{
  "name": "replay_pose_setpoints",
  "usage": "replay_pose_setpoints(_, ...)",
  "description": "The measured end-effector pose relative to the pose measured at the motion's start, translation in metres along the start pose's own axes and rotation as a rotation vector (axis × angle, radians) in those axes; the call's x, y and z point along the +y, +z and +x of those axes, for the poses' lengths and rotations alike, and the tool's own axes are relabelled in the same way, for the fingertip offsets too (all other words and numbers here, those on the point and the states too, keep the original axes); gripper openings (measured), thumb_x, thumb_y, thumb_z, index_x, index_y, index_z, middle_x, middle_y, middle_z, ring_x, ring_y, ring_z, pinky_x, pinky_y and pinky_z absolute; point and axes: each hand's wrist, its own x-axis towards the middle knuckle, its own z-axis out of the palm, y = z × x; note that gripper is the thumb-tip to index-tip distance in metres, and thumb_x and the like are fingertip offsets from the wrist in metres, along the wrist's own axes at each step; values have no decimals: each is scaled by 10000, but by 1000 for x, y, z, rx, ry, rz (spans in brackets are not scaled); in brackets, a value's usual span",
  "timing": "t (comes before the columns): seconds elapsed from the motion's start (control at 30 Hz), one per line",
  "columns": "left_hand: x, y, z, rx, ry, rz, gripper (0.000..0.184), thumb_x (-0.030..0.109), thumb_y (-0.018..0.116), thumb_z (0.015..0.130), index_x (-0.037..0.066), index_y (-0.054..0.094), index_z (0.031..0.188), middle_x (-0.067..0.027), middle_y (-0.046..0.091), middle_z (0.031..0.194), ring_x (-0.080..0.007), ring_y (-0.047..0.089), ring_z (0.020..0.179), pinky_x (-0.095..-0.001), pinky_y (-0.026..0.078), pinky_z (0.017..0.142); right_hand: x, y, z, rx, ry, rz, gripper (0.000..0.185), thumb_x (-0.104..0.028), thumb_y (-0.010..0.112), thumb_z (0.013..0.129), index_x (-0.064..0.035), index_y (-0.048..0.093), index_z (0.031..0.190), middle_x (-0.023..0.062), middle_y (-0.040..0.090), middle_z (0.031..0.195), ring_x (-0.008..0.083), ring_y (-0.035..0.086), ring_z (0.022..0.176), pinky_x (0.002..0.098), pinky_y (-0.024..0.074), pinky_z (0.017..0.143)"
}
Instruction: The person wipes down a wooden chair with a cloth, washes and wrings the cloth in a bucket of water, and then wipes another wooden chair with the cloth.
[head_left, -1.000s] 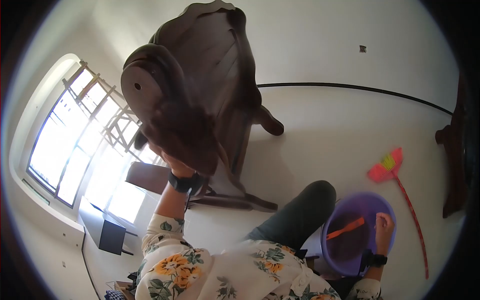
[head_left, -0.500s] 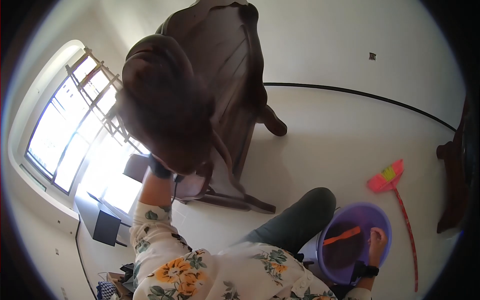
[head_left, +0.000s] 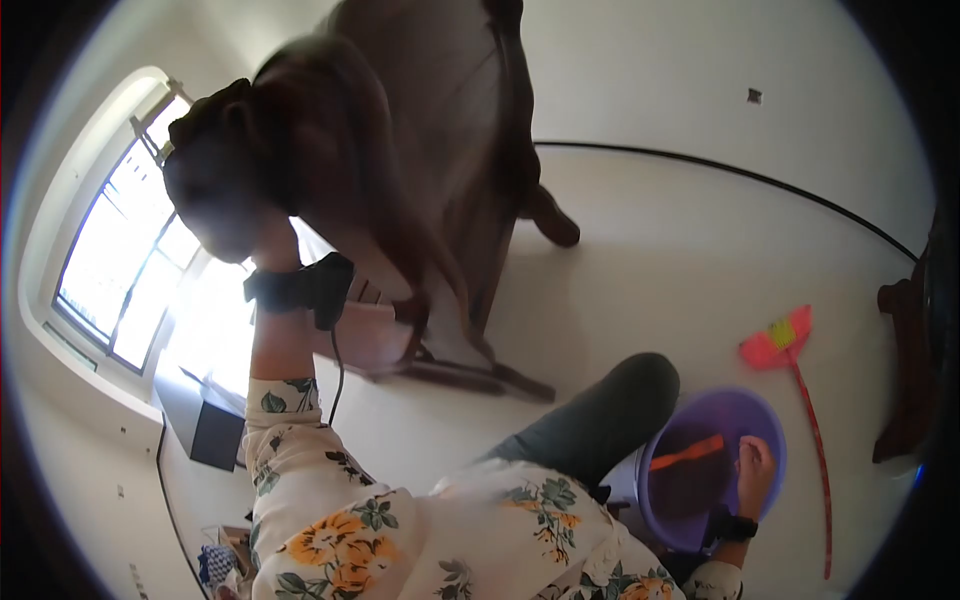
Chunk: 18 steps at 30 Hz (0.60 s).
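Note:
My left hand [head_left: 272,240] is raised at the scrolled arm of a dark wooden bench [head_left: 455,130]. It is closed on a dark, blurred bundle that looks like a cloth [head_left: 212,180]; motion smear and shadow hide most of the fingers. A black band with a small box and a cable sits on that wrist. My right hand [head_left: 755,470] is over the inner right side of a purple bucket [head_left: 772,420], its fingers curled, with nothing visible in them. An orange strip-like tool [head_left: 688,453] lies across the bucket.
A pink broom [head_left: 775,338] with a long red handle lies right of the bucket. Dark wooden furniture [head_left: 900,370] stands at the far right. My bent knee [head_left: 640,385] is beside the bucket. A dark grey box-shaped object [head_left: 212,435] stands by the bright window at left.
My left hand and forearm have moved up and left, with the dark bundle now left of the bench arm. The view has shifted slightly. My right hand stays at the bucket.

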Motion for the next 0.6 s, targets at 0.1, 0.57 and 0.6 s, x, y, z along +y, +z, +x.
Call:
replay_pose_setpoints(0.1, 9, -2, -53, -94, -57, -30, 567, 136, 662, 743, 29, 437, 1252, -190, 498, 1183, -367, 466, 1130, -442, 362, 972, -2, 1, -3, -9, 47, -54, 132, -96, 549, 872, -1, 608, 943, 10, 566, 767, 60, 484, 604, 203, 402, 540)
replay_pose_setpoints(0.57, 67, 1, -247, -311, -402, -293, 558, 140, 658, 735, 37, 440, 1238, -186, 494, 1164, -379, 467, 1107, -461, 359, 960, 12, 0, 1, -53, 36, -54, 146, -97, 552, 869, -4, 609, 966, 11, 576, 810, 60, 495, 625, 207, 406, 542)
replay_pose_setpoints(0.6, 68, 0, -254, -316, -417, -300, 557, 141, 658, 734, 38, 440, 1237, -186, 494, 1163, -380, 467, 1105, -462, 359, 959, 11, -1, 1, -52, 46, -64, 146, -96, 554, 867, -5, 608, 967, 10, 577, 812, 60, 495, 626, 207, 406, 541)
